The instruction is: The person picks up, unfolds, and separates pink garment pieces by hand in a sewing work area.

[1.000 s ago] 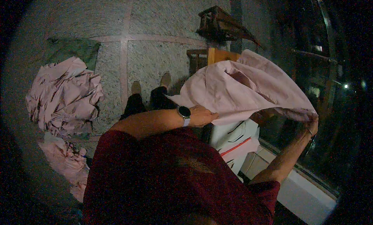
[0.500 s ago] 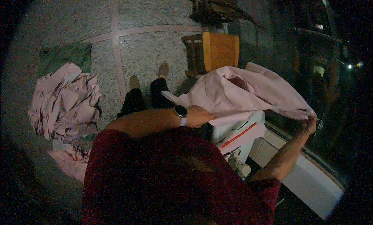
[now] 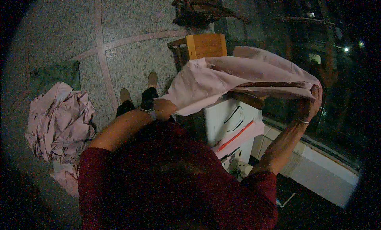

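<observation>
Compared with a second ago, we hold the pink cloth flatter and more stretched. Our left hand grips its near corner and our right hand clenches its far end, above the white machine. The soft fabric hides the surface beneath it.

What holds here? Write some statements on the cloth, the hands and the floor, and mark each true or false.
1. Both hands hold the pink cloth. True: the left hand and the right hand each have a grip on an end.
2. The cloth lies flat on the floor. False: it is held up in the air.
3. A pile of pink cloth lies to the person's left. True.
4. The stool is metal. False: it looks wooden.
</observation>
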`<state>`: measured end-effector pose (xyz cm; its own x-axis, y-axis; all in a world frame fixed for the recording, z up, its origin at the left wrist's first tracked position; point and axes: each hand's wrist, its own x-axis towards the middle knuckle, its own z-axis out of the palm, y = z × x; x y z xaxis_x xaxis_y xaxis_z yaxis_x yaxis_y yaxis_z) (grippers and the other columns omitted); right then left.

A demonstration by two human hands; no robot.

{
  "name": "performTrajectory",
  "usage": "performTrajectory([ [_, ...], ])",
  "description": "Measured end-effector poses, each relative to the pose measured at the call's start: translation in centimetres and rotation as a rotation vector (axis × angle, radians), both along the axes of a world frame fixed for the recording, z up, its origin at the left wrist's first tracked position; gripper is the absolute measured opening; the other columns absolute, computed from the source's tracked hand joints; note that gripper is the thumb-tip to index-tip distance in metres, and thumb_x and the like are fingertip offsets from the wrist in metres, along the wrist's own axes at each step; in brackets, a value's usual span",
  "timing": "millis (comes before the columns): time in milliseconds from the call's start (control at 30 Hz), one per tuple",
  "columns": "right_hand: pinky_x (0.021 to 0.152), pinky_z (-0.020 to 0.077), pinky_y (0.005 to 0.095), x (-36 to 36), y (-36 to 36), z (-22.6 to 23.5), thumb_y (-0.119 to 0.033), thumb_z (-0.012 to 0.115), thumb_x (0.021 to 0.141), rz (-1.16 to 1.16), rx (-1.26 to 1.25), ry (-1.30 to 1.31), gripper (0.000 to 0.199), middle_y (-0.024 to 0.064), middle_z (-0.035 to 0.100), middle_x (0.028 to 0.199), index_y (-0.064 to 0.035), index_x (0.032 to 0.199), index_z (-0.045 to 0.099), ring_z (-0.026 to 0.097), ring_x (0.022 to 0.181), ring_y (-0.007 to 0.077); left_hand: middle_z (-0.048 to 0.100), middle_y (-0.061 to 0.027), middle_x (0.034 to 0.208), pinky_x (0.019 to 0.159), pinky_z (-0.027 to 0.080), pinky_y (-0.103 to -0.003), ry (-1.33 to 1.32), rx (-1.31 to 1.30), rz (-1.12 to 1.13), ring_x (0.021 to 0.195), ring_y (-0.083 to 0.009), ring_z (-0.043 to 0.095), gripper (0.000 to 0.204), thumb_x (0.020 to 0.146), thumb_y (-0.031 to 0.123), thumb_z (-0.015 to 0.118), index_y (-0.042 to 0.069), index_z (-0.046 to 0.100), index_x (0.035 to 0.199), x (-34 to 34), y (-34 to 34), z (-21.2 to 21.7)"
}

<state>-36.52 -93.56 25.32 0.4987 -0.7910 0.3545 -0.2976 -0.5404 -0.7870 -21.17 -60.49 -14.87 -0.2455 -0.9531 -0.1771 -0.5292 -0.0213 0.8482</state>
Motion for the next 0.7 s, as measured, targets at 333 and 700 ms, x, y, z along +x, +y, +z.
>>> performTrajectory([
  [333, 0.086, 0.0487, 0.0365, -0.2, 3.1, 0.1, -0.016, 0.058, 0.092, 0.303, 0.103, -0.168, 0.030, 0.0117, 0.061, 0.108, -0.0005, 0.118, 0.053, 0.060, 0.097, 0.0226, 0.038, -0.0208, 0.134, 0.103, 0.031, -0.049, 0.133, -0.707, 0.629, 0.121, -0.0401, 0.041, 0.069, 0.081, 0.017, 0.063, 0.007, 0.030, 0.142, 4.3, -3.6, 11.4],
  [700, 0.075, 0.0498, 0.0288, 3.2, 7.2, -4.0, -0.015, 0.058, 0.093, 0.199, 0.206, -0.176, 0.023, 0.0067, 0.062, 0.097, -0.0017, 0.112, 0.058, 0.061, 0.087, 0.0160, 0.055, -0.0176, 0.097, 0.075, 0.045, -0.046, 0.022, -0.575, 0.450, 0.090, -0.0373, 0.055, 0.023, 0.091, 0.022, 0.053, 0.004, 0.054, 0.104, 3.9, -2.1, 9.3],
])
